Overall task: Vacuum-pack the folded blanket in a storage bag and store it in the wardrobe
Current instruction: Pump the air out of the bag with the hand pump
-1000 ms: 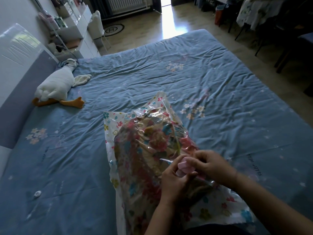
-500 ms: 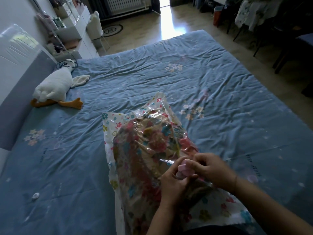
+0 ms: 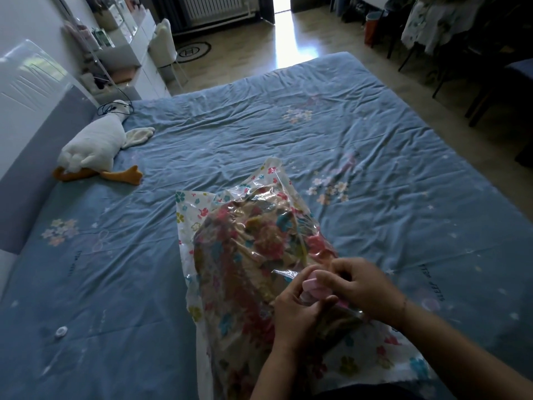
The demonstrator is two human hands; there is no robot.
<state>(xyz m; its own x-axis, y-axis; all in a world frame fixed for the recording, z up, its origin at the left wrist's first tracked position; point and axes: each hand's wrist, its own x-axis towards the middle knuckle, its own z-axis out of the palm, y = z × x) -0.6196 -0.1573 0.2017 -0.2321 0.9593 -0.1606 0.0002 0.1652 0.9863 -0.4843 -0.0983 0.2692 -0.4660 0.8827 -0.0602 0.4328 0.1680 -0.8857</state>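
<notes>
A clear storage bag (image 3: 199, 209) printed with small flowers lies on the blue bed (image 3: 288, 140) in front of me. Inside it sits the folded blanket (image 3: 245, 255), brown with red and teal flowers. On the bag's near right part there is a small pink piece (image 3: 313, 285), mostly covered by my fingers. My left hand (image 3: 297, 313) pinches this pink piece from below. My right hand (image 3: 360, 287) holds it from the right with curled fingers. Both hands meet over the bag.
A white plush goose (image 3: 95, 145) with orange feet lies at the bed's left by the grey headboard (image 3: 34, 157). A small white round cap (image 3: 61, 331) lies on the sheet at the near left. White shelves (image 3: 135, 53), a chair and dark furniture stand beyond the bed.
Both hands stay on the pink piece, with only slight finger shifts. The bag and blanket have not moved.
</notes>
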